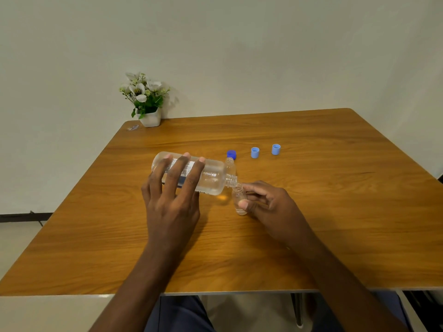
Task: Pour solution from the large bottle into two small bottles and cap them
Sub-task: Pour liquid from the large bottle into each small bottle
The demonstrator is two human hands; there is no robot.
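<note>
Under the spread fingers of the left hand (172, 200) is the large bottle (211, 178), tipped over almost flat, with its open mouth pointing at the right hand (271, 207). The fingers drape across the top of the labelled body. The thumb is out of sight underneath, so I can't see that half of the grip. There's clear liquid inside, lying along the lower side.

The mouth meets the open neck of a small bottle (237, 196), and they look like they're touching. The right hand pinches that one between thumb and index finger, with the other fingers loosely curled behind it. It's roughly upright with a slight lean. I can't tell if its base is on the tabletop (311, 236) or just off it.

Just past the large bottle's neck, beyond both hands, a second small bottle (230, 165) stands upright with no cap. A dark blue cap (231, 154) sits right behind it. Further out beyond the right hand there's a light blue cap (255, 152), and another light blue cap (276, 149) a little further off to that side. Both have the open side up and aren't touching.

Way beyond the left hand, at the far corner of the tabletop, is a white flower pot (150, 118) with white blooms, up against the wall (263, 56). There's some tiny thing next to it that's too small to make out.
</note>
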